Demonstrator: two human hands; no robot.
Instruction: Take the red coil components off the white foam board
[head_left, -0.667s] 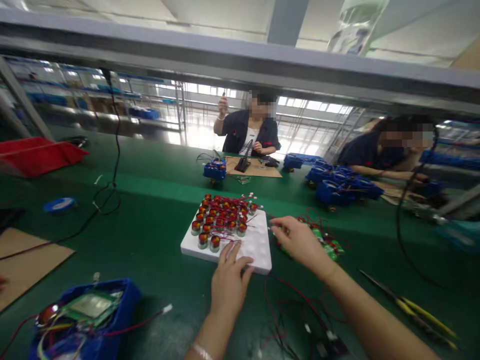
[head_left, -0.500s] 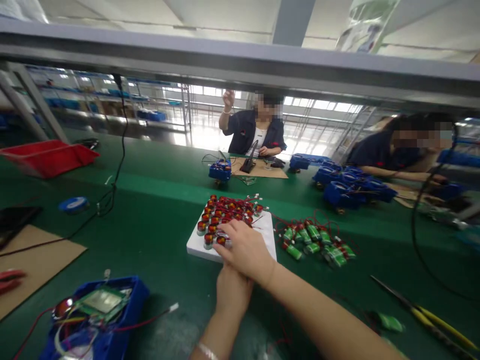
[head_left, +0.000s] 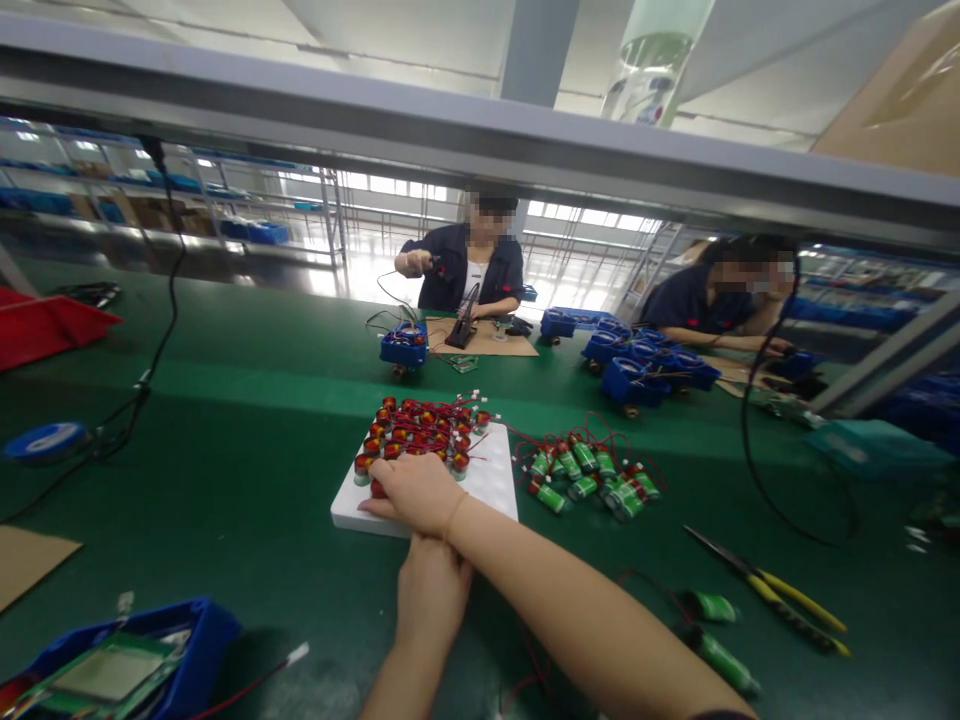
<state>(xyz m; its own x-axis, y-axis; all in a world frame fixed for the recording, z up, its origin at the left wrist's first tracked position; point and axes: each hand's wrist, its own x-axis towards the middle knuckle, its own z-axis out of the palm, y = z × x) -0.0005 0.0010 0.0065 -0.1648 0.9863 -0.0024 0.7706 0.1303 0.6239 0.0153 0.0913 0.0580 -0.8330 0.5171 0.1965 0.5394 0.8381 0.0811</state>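
My right hand (head_left: 420, 492) reaches over the near left part of a white foam tray (head_left: 495, 480), its fingers at the small red and amber cylinders with wires (head_left: 405, 435) standing there. What its fingertips hold, if anything, is hidden. My left hand (head_left: 433, 585) is under the right wrist, just in front of the tray's near edge; its fingers are hidden behind the right hand. Right of the tray lies a pile of green-wrapped cylinders (head_left: 581, 465) with red wires.
Yellow-handled pliers (head_left: 780, 595) and two green cylinders (head_left: 709, 607) lie at the near right. A blue housing (head_left: 187, 645) is at the near left. Blue units (head_left: 637, 375) stand farther back. Two people sit across the bench; a shelf beam (head_left: 450, 130) crosses above.
The view has turned to the right, so the bench items appear farther left. My right hand has moved slightly over the tray's near left cylinders. The person opposite has lowered a raised hand.
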